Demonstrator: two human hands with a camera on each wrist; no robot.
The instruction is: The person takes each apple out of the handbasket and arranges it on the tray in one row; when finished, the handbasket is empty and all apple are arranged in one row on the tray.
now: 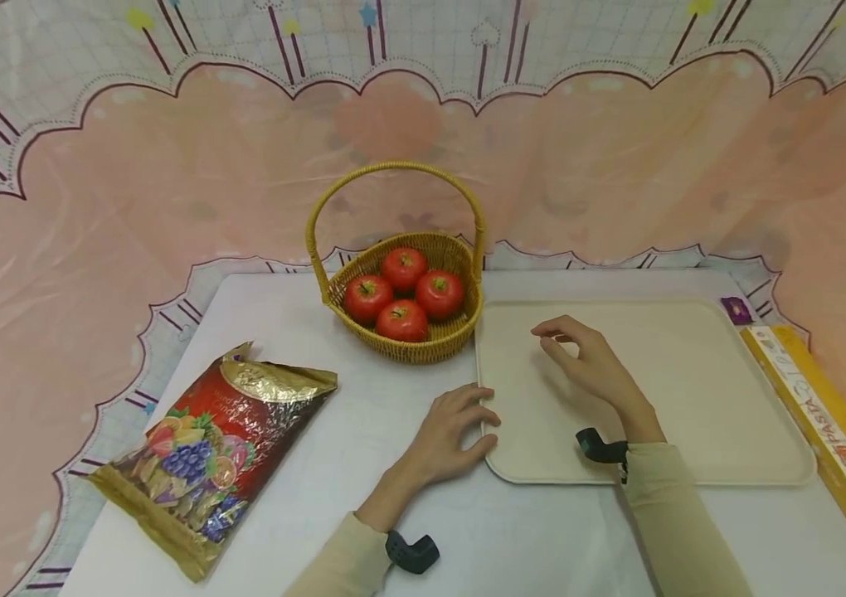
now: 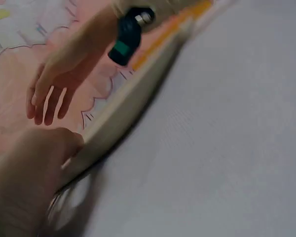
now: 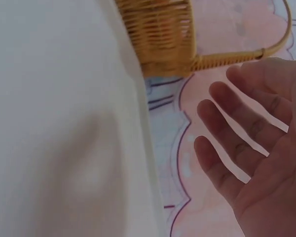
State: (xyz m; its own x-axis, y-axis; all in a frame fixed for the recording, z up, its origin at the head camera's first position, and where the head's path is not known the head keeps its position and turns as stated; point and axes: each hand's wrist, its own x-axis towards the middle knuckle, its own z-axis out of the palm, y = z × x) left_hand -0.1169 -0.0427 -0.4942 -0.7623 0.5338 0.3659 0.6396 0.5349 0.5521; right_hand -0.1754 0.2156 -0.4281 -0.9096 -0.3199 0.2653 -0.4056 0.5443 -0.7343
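My left hand (image 1: 453, 435) is at the left edge of a beige rectangular tray (image 1: 699, 398), its spread fingertips reaching just over the rim. In the left wrist view the same hand (image 2: 29, 168) is beside the raised side of the tray (image 2: 121, 108). Over the tray's left half hovers my right hand (image 1: 595, 369), fingers loosely bent and nothing between them. The right wrist view shows this hand (image 3: 266, 158) with its fingers apart, near the tray's edge (image 3: 148, 148) and the wicker basket (image 3: 158, 39).
Behind the left hand stands the basket (image 1: 423, 352) with a tall handle, holding several red apples (image 1: 403, 321). At left lies a red and gold candy bag (image 1: 206, 448). A yellow pasta box (image 1: 826, 431) and a small purple packet (image 1: 736, 311) lie right of the tray.
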